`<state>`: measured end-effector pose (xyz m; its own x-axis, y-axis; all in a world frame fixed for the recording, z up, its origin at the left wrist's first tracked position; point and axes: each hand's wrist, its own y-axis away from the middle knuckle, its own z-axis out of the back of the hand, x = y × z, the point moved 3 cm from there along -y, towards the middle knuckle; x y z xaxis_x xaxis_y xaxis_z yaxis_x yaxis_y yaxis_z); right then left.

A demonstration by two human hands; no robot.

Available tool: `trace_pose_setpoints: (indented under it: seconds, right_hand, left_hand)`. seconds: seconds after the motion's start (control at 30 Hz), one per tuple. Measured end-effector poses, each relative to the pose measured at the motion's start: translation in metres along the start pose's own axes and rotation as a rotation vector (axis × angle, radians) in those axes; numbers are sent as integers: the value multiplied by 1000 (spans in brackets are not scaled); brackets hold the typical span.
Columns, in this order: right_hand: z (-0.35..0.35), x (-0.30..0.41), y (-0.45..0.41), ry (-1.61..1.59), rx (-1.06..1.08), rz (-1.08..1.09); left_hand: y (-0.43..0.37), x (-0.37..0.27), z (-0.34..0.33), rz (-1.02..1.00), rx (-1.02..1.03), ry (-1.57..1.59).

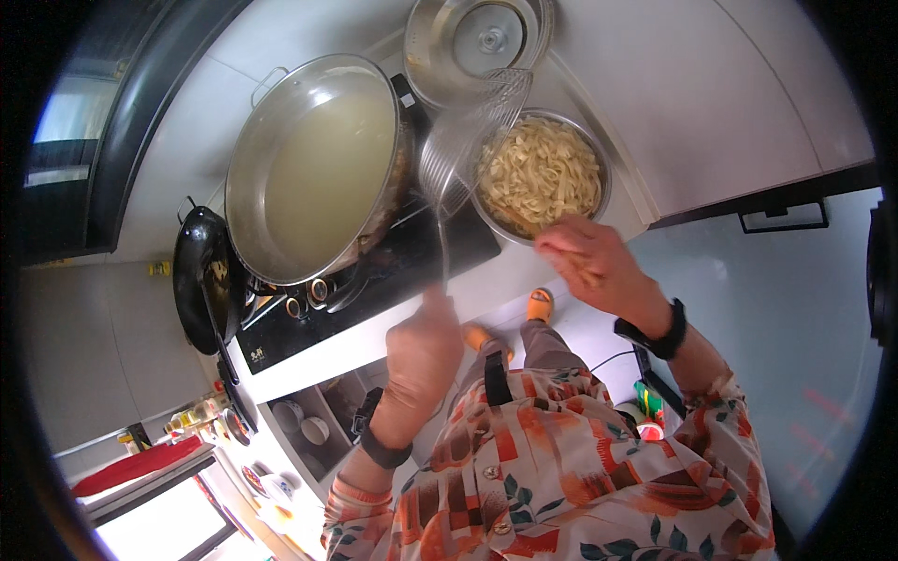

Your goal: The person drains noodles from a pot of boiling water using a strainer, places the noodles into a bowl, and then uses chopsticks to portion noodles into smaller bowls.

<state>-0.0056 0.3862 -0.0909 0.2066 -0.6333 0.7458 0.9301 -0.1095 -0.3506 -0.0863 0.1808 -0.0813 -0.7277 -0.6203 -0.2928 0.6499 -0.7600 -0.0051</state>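
Note:
My left hand (426, 343) is closed around the handle of a wire skimmer strainer (463, 147), whose blurred basket hangs between the large pot and the bowl, over the bowl's left rim. Flat noodles (544, 168) fill the round metal bowl (607, 189). At the bowl's near rim, my right hand (586, 263) has its fingers curled around what looks like wooden chopsticks (515, 219); their tips lie among the noodles. Left of the skimmer stands a large metal pot (245, 231) with cloudy pale liquid (330, 175) in it.
Beyond the bowl lies a metal lid (421, 49) with a glass centre. A black wok (193, 280) with a utensil in it stands left of the pot on the black glass cooktop (400, 280). White bowls (316, 430) sit in an open compartment below the counter.

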Motion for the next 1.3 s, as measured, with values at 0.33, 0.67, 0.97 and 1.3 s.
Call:
trace_pose_setpoints:
  seconds: [0.33, 0.67, 0.97, 1.3]
  right_hand:
    - [22, -37, 12, 202, -146, -17]
    - [75, -42, 48, -358, -537, -540]
    - [-3, -106, 53, -751, -739, -791]
    - [-19, -131, 68, -1363, -966, -849]
  left_hand:
    - [4, 5, -14, 29, 41, 30]
    - [10, 18, -24, 111, 62, 52]
    - [15, 13, -32, 170, 79, 114]
    - [21, 5, -32, 204, 25, 229]
